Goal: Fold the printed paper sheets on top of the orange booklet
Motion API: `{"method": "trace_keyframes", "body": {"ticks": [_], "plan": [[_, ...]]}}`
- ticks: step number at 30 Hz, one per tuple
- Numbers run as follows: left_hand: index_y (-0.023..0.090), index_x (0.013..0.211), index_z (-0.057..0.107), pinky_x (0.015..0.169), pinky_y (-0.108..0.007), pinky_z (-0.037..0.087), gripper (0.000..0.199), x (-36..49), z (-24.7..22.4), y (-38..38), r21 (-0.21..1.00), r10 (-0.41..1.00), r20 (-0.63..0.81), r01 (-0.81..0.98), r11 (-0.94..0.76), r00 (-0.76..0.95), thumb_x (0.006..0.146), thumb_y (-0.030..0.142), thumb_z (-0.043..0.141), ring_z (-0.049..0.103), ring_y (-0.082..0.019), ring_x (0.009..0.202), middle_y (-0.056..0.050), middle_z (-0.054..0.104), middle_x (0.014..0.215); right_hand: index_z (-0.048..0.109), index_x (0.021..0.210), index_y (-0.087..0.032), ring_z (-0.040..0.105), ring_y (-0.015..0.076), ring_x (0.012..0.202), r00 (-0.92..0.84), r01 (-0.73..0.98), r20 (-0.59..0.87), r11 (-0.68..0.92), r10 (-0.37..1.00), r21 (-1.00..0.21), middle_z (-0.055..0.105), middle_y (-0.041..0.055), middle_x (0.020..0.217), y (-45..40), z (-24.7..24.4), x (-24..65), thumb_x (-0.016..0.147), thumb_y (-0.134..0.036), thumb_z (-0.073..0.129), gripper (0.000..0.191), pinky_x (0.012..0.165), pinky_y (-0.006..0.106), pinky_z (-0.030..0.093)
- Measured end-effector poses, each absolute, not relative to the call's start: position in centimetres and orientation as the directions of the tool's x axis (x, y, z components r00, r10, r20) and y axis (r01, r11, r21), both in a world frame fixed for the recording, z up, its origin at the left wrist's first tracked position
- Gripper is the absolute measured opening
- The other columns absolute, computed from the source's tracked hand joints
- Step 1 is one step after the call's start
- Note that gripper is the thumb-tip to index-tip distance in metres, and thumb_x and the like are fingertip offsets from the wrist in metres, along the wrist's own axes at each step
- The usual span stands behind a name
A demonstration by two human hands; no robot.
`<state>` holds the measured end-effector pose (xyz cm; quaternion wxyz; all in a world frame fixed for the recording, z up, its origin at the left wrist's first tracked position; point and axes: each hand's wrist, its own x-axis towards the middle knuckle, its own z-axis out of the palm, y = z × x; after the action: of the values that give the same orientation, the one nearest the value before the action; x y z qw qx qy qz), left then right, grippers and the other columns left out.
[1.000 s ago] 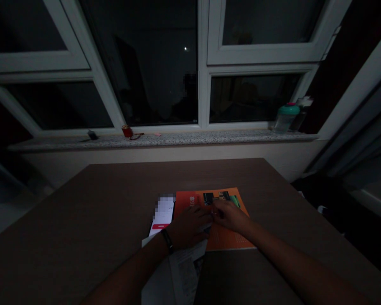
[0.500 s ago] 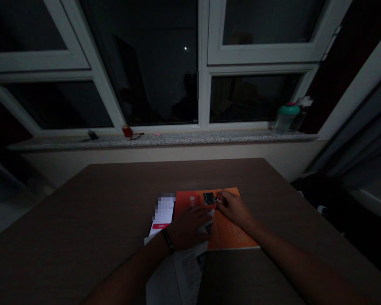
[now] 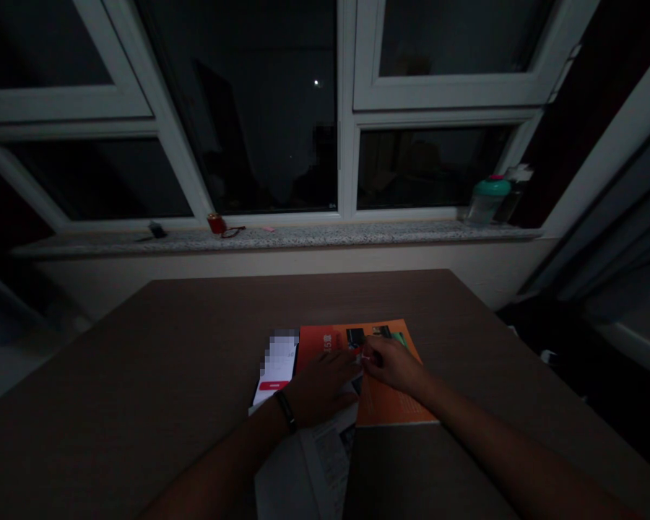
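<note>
Low in the centre of the frame, the left hand (image 3: 325, 384) lies flat with its fingers slightly apart on a printed paper sheet (image 3: 331, 449), which overlaps an orange-and-red softcover book (image 3: 395, 399). Just beside its fingertips, the right hand (image 3: 394, 365) has its thumb and fingers pinched together on a small pale piece (image 3: 365, 357); the dimness hides whether this belongs to the sheet.

For good control, the left palm should press evenly near the pinch, while the right fingers work in short, low movements so the sheet neither slides nor creases.

The lit smartphone (image 3: 276, 372) lies left of the book, its lower end close by the left wrist, which wears a dark wristband (image 3: 286, 412); that forearm could nudge it. The book's edge makes a step under the paper, and poor light seems the main hindrance. Beyond the desk (image 3: 167, 361), a teal-lidded shaker bottle (image 3: 490, 195) stands on the windowsill (image 3: 314, 237), upper right.
</note>
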<state>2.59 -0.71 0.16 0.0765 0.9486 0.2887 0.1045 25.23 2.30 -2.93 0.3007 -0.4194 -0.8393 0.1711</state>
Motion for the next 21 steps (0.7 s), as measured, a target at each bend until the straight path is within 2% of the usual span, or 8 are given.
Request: {"method": "trace_keyframes", "body": {"ticks": [4,7,13,21], "plan": [[0.023,0.137,0.04,0.106,-0.045,0.036,0.053,2.51,-0.01,-0.63,0.232,0.571,0.161,0.531,-0.815,0.805,0.09,0.035,0.061,0.044,-0.027,0.129,-0.009,0.049,0.14,0.049,0.073,-0.02,0.052,0.0124,0.061,-0.477,0.615,0.317,0.569,0.82,-0.546,0.055,-0.0032,0.067,2.19,-2.71,25.15,0.076,-0.013,0.059,0.013,0.055,0.021,0.031],[0.023,0.136,0.041,0.105,-0.045,0.036,0.053,2.4,-0.23,-0.54,0.25,0.574,0.161,0.529,-0.811,0.803,0.09,0.037,0.062,0.045,-0.027,0.129,-0.011,0.05,0.139,0.05,0.075,-0.021,0.054,0.0126,0.06,-0.417,0.651,0.296,0.51,0.859,-0.562,0.057,-0.003,0.067,2.42,-2.79,25.34,0.079,-0.017,0.059,0.01,0.054,0.02,0.031],[0.021,0.136,0.043,0.108,-0.048,0.033,0.053,2.3,-0.3,-0.55,0.217,0.571,0.142,0.538,-0.815,0.808,0.09,0.042,0.06,0.039,-0.029,0.134,-0.011,0.041,0.148,0.052,0.082,-0.022,0.057,0.014,0.061,-0.297,0.729,0.32,0.43,0.9,-0.533,0.061,-0.002,0.07,3.0,-3.23,25.96,0.085,-0.023,0.056,0.006,0.057,0.022,0.033],[0.023,0.141,0.037,0.108,-0.046,0.033,0.06,2.31,-0.44,-0.6,0.214,0.572,0.148,0.539,-0.815,0.807,0.089,0.037,0.063,0.038,-0.027,0.135,-0.01,0.041,0.149,0.051,0.079,-0.021,0.054,0.0122,0.061,-0.511,0.578,0.291,0.574,0.809,-0.58,0.057,-0.0031,0.068,2.15,-3.3,25.42,0.078,-0.015,0.061,0.011,0.055,0.02,0.034]]}}
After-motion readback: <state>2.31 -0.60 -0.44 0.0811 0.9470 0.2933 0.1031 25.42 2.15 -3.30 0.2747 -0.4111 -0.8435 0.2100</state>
